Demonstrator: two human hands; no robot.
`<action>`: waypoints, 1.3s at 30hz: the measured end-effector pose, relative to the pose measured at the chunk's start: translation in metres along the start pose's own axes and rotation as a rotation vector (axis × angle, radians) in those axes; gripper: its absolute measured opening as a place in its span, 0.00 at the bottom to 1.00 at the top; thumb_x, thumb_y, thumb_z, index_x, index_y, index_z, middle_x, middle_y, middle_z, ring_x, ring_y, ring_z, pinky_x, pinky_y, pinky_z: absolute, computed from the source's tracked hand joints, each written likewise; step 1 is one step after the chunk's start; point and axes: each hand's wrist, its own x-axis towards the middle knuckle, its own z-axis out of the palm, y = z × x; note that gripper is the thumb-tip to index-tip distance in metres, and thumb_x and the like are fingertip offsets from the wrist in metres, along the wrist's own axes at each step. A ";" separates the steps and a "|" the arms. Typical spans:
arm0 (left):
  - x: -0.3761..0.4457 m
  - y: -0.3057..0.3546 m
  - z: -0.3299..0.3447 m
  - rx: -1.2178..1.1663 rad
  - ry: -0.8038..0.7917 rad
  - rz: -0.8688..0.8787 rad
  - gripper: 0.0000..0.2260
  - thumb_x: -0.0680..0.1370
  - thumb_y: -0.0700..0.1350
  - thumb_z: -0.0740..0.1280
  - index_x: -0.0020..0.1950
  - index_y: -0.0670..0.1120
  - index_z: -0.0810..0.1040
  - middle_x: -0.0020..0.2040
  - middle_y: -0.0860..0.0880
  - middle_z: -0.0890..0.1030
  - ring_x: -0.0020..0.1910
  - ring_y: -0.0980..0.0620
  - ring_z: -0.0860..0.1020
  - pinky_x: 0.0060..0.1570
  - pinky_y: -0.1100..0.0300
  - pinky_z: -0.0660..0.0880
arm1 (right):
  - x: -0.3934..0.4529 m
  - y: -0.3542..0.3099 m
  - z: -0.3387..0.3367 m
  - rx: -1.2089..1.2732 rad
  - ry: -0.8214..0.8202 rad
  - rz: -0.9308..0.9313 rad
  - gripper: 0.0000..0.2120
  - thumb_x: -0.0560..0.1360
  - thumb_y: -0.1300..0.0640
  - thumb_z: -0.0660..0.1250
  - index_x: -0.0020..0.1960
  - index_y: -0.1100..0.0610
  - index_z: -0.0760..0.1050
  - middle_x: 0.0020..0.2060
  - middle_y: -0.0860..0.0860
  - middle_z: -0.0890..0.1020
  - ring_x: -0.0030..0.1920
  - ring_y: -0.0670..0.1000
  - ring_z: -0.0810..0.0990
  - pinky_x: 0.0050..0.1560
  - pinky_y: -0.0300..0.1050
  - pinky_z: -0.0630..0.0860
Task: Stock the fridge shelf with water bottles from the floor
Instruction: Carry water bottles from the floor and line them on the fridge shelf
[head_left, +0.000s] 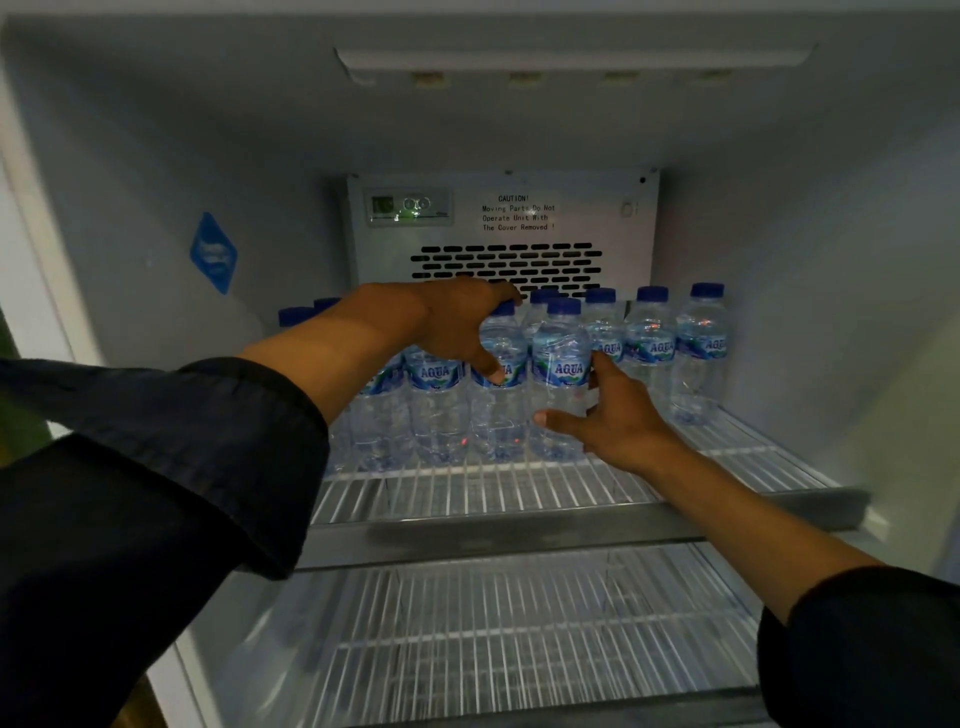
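Note:
Several clear water bottles with blue caps and blue labels stand upright on the fridge's upper wire shelf (519, 493). My left hand (457, 322) reaches in from the left and grips one front-row bottle (501, 421) near its top, with the thumb on the label and the fingers over the cap. My right hand (618, 421) holds the neighbouring front bottle (558, 358), thumb across its lower front and fingers round its right side. Both bottles stand on the shelf. More bottles (698, 353) line the back row to the right.
The shelf's right front part is bare wire. A lower wire shelf (519, 623) sits below with nothing on it. The back panel (571, 208) carries a vent grille and a caution notice. A blue sticker (213, 253) is on the left wall.

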 end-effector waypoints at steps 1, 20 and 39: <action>0.000 0.001 0.000 0.000 -0.002 -0.002 0.44 0.70 0.55 0.76 0.78 0.48 0.55 0.75 0.46 0.65 0.67 0.46 0.69 0.60 0.61 0.66 | 0.000 0.000 0.000 -0.004 0.001 -0.002 0.37 0.62 0.43 0.78 0.66 0.48 0.66 0.54 0.41 0.77 0.52 0.45 0.77 0.53 0.49 0.77; -0.044 0.007 0.017 0.183 0.223 -0.054 0.50 0.71 0.63 0.72 0.79 0.46 0.44 0.78 0.43 0.57 0.76 0.44 0.58 0.75 0.46 0.48 | -0.025 -0.021 -0.016 -0.052 -0.042 0.104 0.43 0.63 0.42 0.76 0.72 0.45 0.58 0.55 0.46 0.74 0.55 0.49 0.75 0.47 0.32 0.72; -0.171 0.065 0.077 0.033 0.492 -0.109 0.41 0.74 0.63 0.65 0.79 0.48 0.50 0.77 0.47 0.59 0.76 0.48 0.56 0.75 0.49 0.43 | -0.126 -0.100 -0.037 -0.452 -0.213 -0.273 0.41 0.72 0.35 0.61 0.77 0.53 0.55 0.76 0.50 0.59 0.74 0.50 0.59 0.74 0.48 0.59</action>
